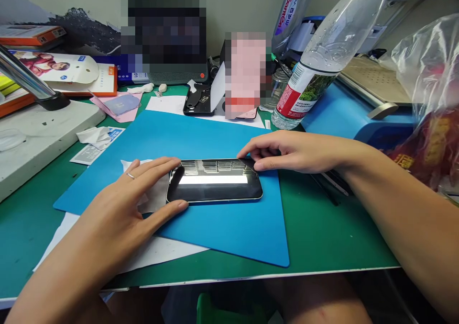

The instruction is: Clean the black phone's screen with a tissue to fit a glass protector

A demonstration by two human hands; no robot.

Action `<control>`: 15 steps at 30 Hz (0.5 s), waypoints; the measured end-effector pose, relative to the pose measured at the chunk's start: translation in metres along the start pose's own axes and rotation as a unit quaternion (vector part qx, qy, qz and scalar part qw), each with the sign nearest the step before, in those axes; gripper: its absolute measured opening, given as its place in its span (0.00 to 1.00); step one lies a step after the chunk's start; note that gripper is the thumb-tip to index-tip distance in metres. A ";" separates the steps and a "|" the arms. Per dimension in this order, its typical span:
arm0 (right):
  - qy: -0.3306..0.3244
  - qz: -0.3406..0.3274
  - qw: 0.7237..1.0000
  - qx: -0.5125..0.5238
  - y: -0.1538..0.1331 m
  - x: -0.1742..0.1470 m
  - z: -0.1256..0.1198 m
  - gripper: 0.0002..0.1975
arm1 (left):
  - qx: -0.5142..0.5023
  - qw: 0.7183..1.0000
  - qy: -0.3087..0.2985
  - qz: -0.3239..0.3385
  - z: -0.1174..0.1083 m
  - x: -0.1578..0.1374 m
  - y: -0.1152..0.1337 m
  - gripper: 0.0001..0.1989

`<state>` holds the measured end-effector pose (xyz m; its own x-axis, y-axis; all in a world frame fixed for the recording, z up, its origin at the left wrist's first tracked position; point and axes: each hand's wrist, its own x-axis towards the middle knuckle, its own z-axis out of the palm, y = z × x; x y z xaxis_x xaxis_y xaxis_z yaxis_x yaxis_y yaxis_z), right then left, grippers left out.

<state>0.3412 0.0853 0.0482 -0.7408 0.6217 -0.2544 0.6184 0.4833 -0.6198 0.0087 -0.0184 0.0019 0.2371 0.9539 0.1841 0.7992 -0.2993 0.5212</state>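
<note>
A smartphone (218,192) with a dark, glossy screen lies sideways on a blue mat (229,233), a bright strip of light mirrored in its glass. My left hand (132,195), a ring on one finger, spans the phone's left end, with thumb on the near edge and fingertips on the far edge. At the far right corner, my right hand (292,151) pinches the phone's edge between thumb and forefinger; its other fingers are curled. Whether a thin film lies at that corner, I cannot tell. Beside my left fingers is a crumpled white tissue (156,195).
A tilted water bottle (287,104) stands behind my right hand. A black phone (199,99) and a dark screen device (168,75) are at the back. At left is a white lamp base (46,128); at right, a blue machine (333,104) and a plastic bag (430,75).
</note>
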 end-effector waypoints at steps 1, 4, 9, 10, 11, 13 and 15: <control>0.002 0.001 1.000 -0.001 0.000 0.000 0.000 0.25 | -0.001 1.000 0.003 0.000 0.000 0.000 0.000 0.33; 0.010 0.003 1.000 -0.005 -0.001 0.000 0.001 0.25 | 0.001 1.000 0.001 0.006 0.001 0.000 -0.001 0.33; 0.015 0.024 0.999 -0.016 -0.002 0.000 0.001 0.26 | 0.005 1.000 0.015 0.014 0.005 -0.001 -0.002 0.34; 0.015 0.026 0.999 -0.015 -0.001 0.000 0.002 0.27 | 0.011 1.000 0.017 0.010 0.005 -0.002 -0.001 0.34; 0.017 0.027 0.999 -0.014 -0.001 0.001 0.002 0.27 | 0.018 1.000 0.019 0.008 0.004 -0.003 -0.001 0.34; 0.025 0.023 0.999 -0.015 -0.002 0.002 0.002 0.26 | 0.028 0.999 0.019 0.009 0.000 -0.005 0.002 0.35; 0.037 0.018 0.999 -0.016 -0.003 0.003 0.003 0.25 | 0.031 0.999 0.026 0.000 -0.007 -0.008 0.004 0.33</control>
<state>0.3367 0.0841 0.0469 -0.6971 0.6822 -0.2207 0.6536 0.4780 -0.5867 0.0059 -0.0270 0.0083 0.2084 0.9511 0.2282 0.8323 -0.2950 0.4694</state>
